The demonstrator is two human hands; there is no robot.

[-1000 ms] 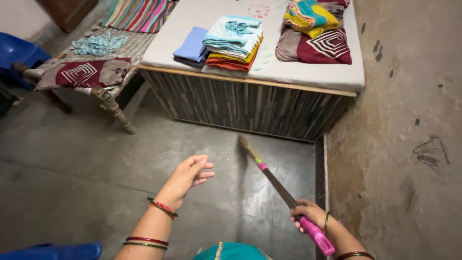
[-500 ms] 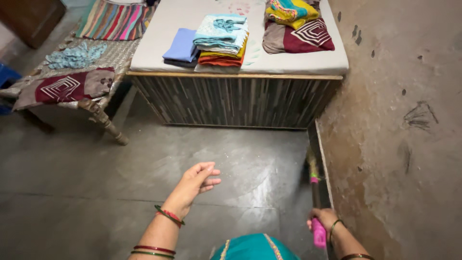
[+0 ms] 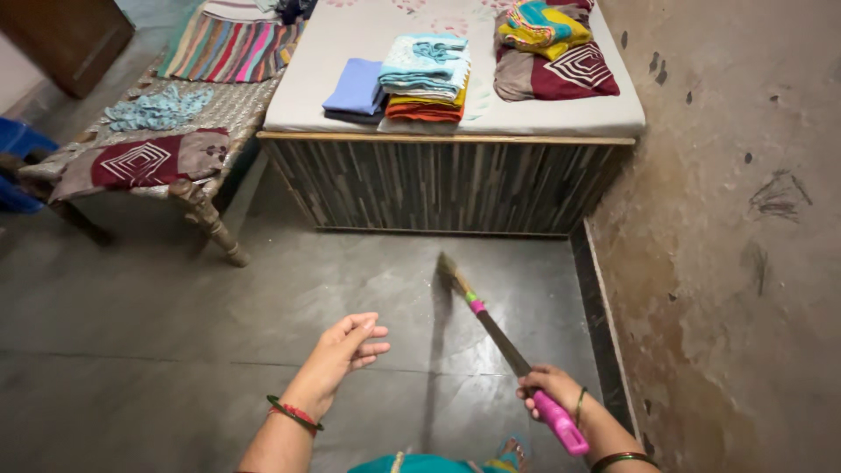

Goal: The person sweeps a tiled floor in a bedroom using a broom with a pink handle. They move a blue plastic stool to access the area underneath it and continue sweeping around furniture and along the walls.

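Head view, right hand: I see my right hand [image 3: 550, 388] closed around the pink grip of the broom [image 3: 504, 345], low on my right side.
Head view, broom: its long axis runs from my right hand up and to the left, away from me; the bristle end [image 3: 448, 267] is down on the floor [image 3: 175, 315], short of the bed.
Head view, left hand: my left hand [image 3: 344, 347] hangs open over the floor, fingers loosely curled, holding nothing, with bangles at the wrist.
Head view, key relation: the bristle end lies ahead of both hands, roughly between them; my right hand is the one on the broom, and my left is apart from the shaft, to its left.
Head view, surroundings: the bed [image 3: 455, 175] with a striped base carries stacks of folded clothes [image 3: 427, 77]; a cot [image 3: 166, 149] stands to its left, a stained wall [image 3: 736, 236] to my right.
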